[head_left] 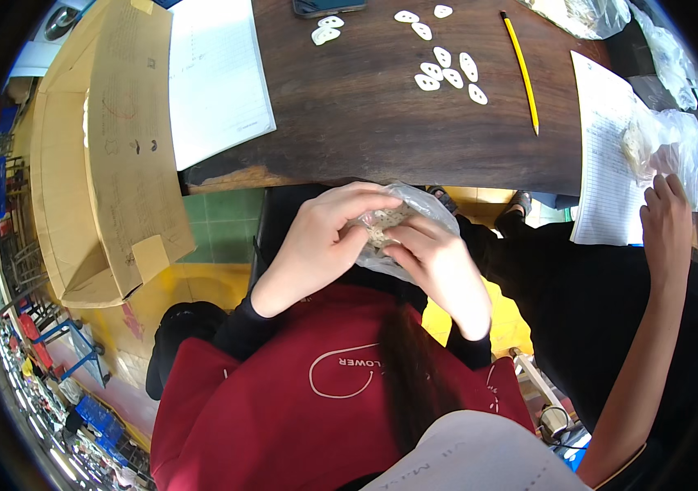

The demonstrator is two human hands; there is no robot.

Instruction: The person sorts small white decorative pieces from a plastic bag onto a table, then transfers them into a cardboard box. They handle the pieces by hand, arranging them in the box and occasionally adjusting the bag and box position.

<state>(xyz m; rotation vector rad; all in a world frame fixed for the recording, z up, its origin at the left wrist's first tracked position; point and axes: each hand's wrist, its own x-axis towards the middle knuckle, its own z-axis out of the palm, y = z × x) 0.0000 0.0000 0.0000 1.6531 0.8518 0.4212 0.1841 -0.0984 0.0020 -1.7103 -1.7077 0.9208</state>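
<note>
My left hand (pixel 320 241) and my right hand (pixel 439 266) meet just below the edge of a dark wooden table (pixel 365 123). Together they grip a clear plastic bag (pixel 414 204) filled with small pale pieces. My fingertips pinch the bag's top from both sides. Several white oval pieces (pixel 447 69) lie scattered on the table beyond the bag, with a yellow pencil (pixel 521 69) to their right.
A large cardboard box (pixel 112 155) stands at the left. White paper sheets (pixel 218 78) lie at the table's left. Another person's hand (pixel 666 221) at the right rests on a lined sheet (pixel 607 155), next to another plastic bag (pixel 664 143). A dark phone (pixel 328 6) lies at the far edge.
</note>
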